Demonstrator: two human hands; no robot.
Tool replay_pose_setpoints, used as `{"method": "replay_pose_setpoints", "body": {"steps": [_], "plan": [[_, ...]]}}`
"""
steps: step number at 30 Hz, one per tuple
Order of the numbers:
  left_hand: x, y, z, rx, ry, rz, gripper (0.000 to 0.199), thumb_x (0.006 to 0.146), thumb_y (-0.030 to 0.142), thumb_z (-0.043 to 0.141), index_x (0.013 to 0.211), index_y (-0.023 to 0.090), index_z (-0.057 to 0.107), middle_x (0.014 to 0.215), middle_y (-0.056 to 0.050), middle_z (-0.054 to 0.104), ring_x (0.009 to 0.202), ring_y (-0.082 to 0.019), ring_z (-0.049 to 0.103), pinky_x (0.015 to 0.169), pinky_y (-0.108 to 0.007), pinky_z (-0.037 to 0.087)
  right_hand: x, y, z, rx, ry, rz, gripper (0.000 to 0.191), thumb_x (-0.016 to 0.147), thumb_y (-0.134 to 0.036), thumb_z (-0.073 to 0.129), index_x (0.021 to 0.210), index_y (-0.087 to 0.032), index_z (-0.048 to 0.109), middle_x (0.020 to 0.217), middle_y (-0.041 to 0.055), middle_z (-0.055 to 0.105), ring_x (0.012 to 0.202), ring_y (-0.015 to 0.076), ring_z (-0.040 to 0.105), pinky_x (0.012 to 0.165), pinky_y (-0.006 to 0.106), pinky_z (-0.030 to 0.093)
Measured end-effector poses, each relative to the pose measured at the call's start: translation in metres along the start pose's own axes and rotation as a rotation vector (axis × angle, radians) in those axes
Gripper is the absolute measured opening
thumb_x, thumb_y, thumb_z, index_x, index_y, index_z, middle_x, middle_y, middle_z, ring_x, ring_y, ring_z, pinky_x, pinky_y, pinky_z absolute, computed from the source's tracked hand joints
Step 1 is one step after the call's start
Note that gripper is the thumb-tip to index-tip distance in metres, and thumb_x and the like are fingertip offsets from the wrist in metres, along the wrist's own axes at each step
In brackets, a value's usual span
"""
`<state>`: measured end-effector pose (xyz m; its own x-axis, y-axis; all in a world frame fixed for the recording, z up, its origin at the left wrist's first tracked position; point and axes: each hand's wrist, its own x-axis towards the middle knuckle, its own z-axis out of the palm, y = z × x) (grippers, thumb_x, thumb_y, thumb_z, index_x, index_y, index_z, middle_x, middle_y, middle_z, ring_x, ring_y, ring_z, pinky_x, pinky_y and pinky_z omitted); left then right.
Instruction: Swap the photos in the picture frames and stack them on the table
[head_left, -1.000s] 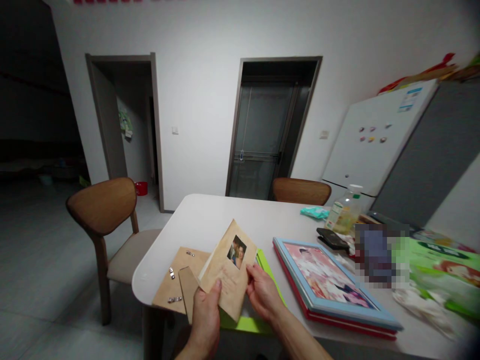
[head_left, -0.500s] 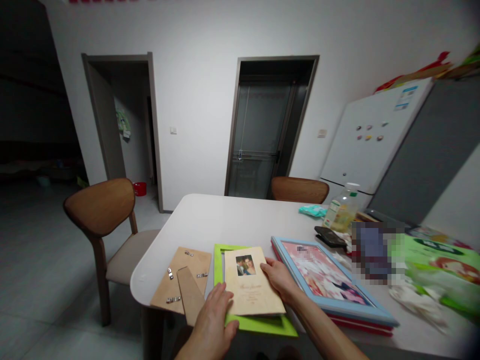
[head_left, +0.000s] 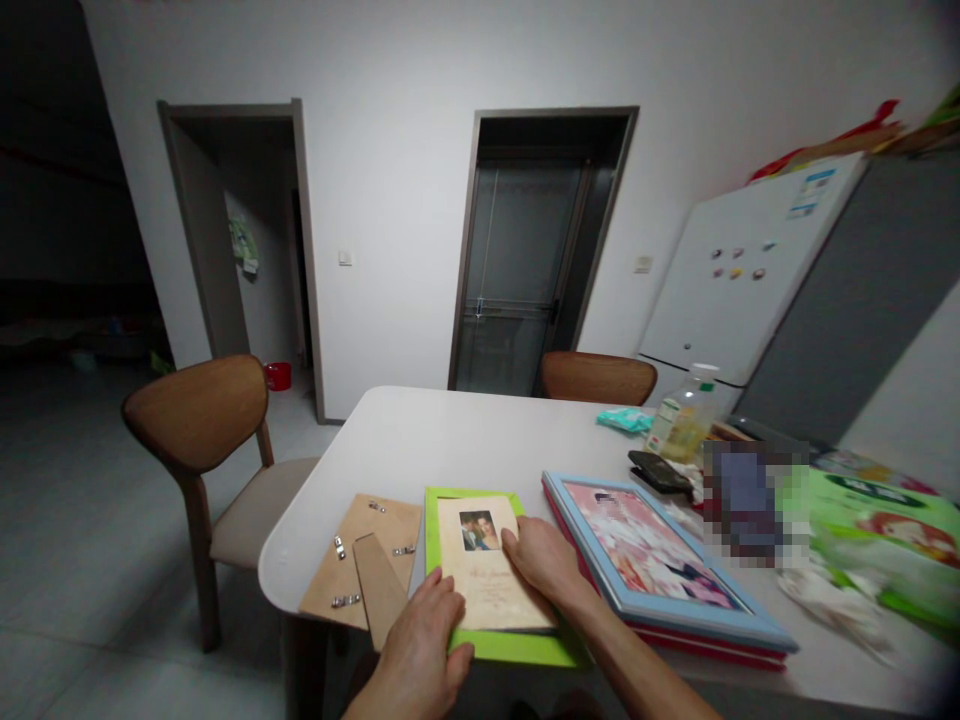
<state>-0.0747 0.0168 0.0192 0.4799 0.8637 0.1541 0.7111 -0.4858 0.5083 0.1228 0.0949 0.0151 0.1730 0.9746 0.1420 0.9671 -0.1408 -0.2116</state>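
Observation:
In front of me a lime-green picture frame (head_left: pixel 517 648) lies on the table. On it rests a cream printed sheet (head_left: pixel 487 590) with a small photo of two people near its top. My left hand (head_left: pixel 424 640) holds the frame's lower left side, fingertips by the sheet's left edge, thumb on the frame. My right hand (head_left: pixel 547 560) grips the sheet's right edge, with the fingertips near the photo. To the left lies a brown backing board (head_left: pixel 352 540) with metal clips and a stand leg (head_left: pixel 379 580), close to my left hand.
Right of the frame, a blue-framed picture (head_left: pixel 645 560) lies on a red one. Beyond are a dark phone-like object (head_left: pixel 660 472), an oil bottle (head_left: pixel 681 415), a teal packet (head_left: pixel 624 420) and a green tissue pack (head_left: pixel 885 520). A wooden chair (head_left: pixel 199 410) stands left of the table (head_left: pixel 435 430).
The sheet has shifted a little left, now sitting more squarely over the green frame. My right hand has moved left with it; my left hand has barely moved.

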Motion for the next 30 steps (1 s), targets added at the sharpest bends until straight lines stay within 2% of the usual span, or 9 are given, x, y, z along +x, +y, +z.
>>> {"method": "replay_pose_setpoints", "body": {"steps": [3,6,11,15,18,20,23,27,30], "plan": [[-0.012,-0.017,-0.01,0.053,-0.029,-0.03,0.052,0.065,0.017,0.053,0.116,0.013,0.043,0.13,-0.012,0.035,0.121,-0.023,0.026,0.1,-0.041,0.022,-0.002,-0.001,0.001,-0.059,0.016,-0.012,0.036,0.075,-0.038,0.034,0.083,-0.012,0.059,0.083,0.0152,0.062,0.077,0.0251,0.059,0.061,0.032,0.04],[-0.026,-0.045,-0.024,0.138,-0.052,-0.138,0.066,0.059,0.02,0.059,0.121,0.016,0.038,0.133,-0.011,0.029,0.123,-0.025,0.022,0.101,-0.045,0.017,-0.003,-0.002,0.002,-0.08,0.037,-0.026,0.036,0.076,-0.039,0.035,0.083,-0.013,0.058,0.082,0.0138,0.062,0.076,0.0246,0.059,0.06,0.031,0.04],[-0.035,-0.09,-0.034,0.33,0.063,-0.291,0.063,0.059,0.016,0.057,0.12,0.015,0.04,0.13,-0.011,0.034,0.121,-0.025,0.027,0.099,-0.044,0.022,-0.007,-0.004,0.001,-0.111,0.037,-0.025,0.036,0.077,-0.038,0.035,0.084,-0.013,0.058,0.084,0.0135,0.059,0.074,0.023,0.058,0.059,0.031,0.04],[-0.034,-0.113,-0.031,0.364,0.178,-0.179,0.053,0.062,0.015,0.057,0.114,0.016,0.047,0.123,-0.009,0.045,0.114,-0.022,0.04,0.095,-0.037,0.032,-0.011,-0.005,0.001,-0.116,0.053,-0.035,0.033,0.076,-0.035,0.036,0.083,-0.013,0.06,0.087,0.0133,0.057,0.071,0.0216,0.058,0.059,0.031,0.039],[-0.036,-0.124,-0.031,0.373,0.278,-0.041,0.045,0.065,0.02,0.059,0.109,0.022,0.051,0.116,-0.005,0.053,0.106,-0.022,0.048,0.09,-0.036,0.04,-0.016,-0.009,-0.002,-0.022,0.082,-0.044,0.034,0.077,-0.033,0.036,0.093,-0.013,0.058,0.088,0.0133,0.057,0.074,0.0211,0.057,0.062,0.03,0.039],[-0.036,-0.126,-0.034,0.375,0.355,0.06,0.037,0.069,0.025,0.057,0.106,0.024,0.053,0.11,-0.004,0.057,0.1,-0.021,0.052,0.084,-0.035,0.045,-0.022,-0.019,-0.007,0.128,0.082,-0.118,0.035,0.078,-0.033,0.037,0.1,-0.014,0.056,0.091,0.0129,0.058,0.079,0.0197,0.056,0.067,0.029,0.04],[-0.03,-0.118,-0.042,0.378,0.468,0.176,0.026,0.077,0.024,0.049,0.102,0.024,0.055,0.102,-0.004,0.062,0.093,-0.019,0.056,0.076,-0.033,0.049,-0.035,-0.044,-0.016,0.456,-0.008,-0.281,0.037,0.078,-0.035,0.038,0.101,-0.014,0.057,0.092,0.0112,0.06,0.08,0.0177,0.055,0.072,0.028,0.04],[-0.016,-0.088,-0.048,0.362,0.568,0.365,0.025,0.08,0.014,0.04,0.097,0.022,0.057,0.094,-0.004,0.064,0.089,-0.018,0.058,0.073,-0.032,0.049,-0.049,-0.078,-0.03,0.829,-0.115,-0.358,0.043,0.078,-0.041,0.038,0.106,-0.014,0.055,0.099,0.0099,0.06,0.087,0.0181,0.055,0.077,0.032,0.041],[-0.009,-0.064,-0.048,0.318,0.659,0.495,0.028,0.08,0.01,0.037,0.099,0.019,0.056,0.092,-0.005,0.064,0.089,-0.016,0.058,0.075,-0.029,0.049,-0.054,-0.088,-0.041,0.902,-0.186,-0.366,0.039,0.071,-0.036,0.049,0.102,-0.014,0.058,0.1,0.0094,0.061,0.09,0.0194,0.055,0.081,0.034,0.041]]}}
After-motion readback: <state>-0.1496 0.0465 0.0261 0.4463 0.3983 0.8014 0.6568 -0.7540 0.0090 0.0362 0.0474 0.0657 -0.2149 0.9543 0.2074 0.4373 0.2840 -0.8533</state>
